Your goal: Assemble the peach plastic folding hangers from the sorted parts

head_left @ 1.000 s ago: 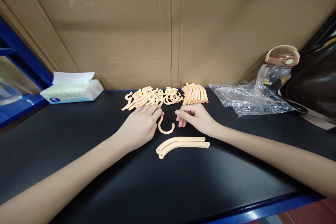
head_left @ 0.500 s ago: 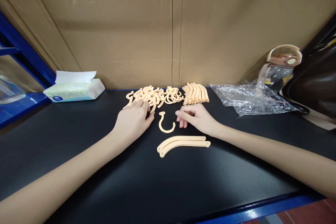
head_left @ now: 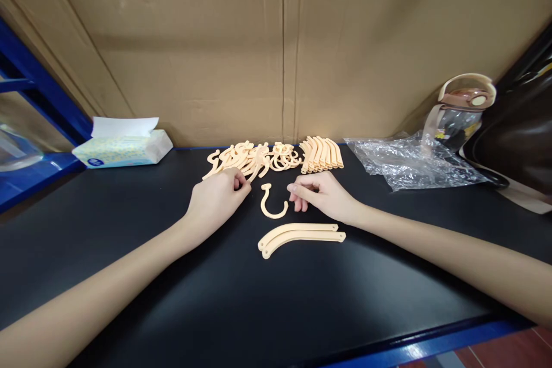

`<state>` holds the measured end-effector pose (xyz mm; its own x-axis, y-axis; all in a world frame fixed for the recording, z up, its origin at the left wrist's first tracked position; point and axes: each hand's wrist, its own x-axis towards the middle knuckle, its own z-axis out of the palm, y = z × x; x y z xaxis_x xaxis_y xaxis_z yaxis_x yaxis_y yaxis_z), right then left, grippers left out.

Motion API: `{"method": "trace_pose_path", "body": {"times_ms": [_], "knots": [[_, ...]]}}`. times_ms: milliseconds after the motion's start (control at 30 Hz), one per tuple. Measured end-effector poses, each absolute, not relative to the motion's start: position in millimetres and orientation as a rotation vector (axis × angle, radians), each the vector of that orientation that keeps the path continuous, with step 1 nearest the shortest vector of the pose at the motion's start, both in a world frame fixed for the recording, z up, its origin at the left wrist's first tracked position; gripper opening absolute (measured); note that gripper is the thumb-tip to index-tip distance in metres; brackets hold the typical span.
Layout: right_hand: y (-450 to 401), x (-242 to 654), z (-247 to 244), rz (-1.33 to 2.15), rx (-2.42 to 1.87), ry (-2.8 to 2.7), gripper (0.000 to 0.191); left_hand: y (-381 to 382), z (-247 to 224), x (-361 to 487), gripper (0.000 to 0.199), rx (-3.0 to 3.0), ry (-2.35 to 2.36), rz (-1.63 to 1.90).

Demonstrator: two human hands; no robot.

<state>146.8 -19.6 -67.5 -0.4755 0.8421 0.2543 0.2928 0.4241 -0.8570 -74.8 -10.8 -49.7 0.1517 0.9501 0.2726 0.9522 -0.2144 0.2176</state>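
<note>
My left hand [head_left: 219,192] is at the front edge of a loose pile of cream plastic pieces [head_left: 241,155], thumb and index finger pinched on the end of one curved piece. My right hand [head_left: 317,191] rests on the table with its fingers curled together; whether anything is between them is hidden. Between my hands lies a single cream hook [head_left: 272,215], open end to the right. Nearer to me, two curved cream arms [head_left: 302,236] lie side by side. Behind my right hand is a neat row of similar arms [head_left: 321,154], beside a heap of hooks [head_left: 283,156].
A tissue pack [head_left: 123,149] sits at the back left of the black table [head_left: 241,310]. Crumpled clear plastic bags [head_left: 414,161] and a bottle [head_left: 461,115] are at the back right. Cardboard [head_left: 194,52] stands along the far edge.
My left hand has drawn slightly back from the pile, and its thumb and index finger have come together at a piece's end. My right hand has barely moved.
</note>
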Motion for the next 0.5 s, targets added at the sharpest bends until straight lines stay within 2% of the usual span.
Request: {"method": "trace_pose_path", "body": {"times_ms": [167, 500], "knots": [[-17.1, 148.1, -70.4, 0.995, -0.927, -1.923, 0.030, -16.2, -48.6, -70.6, 0.016, -2.410, -1.949, -0.653], [-18.1, 148.1, -68.4, 1.004, -0.878, -1.912, 0.023, -37.6, -50.7, -55.8, 0.012, -2.666, -1.551, -0.726]]}}
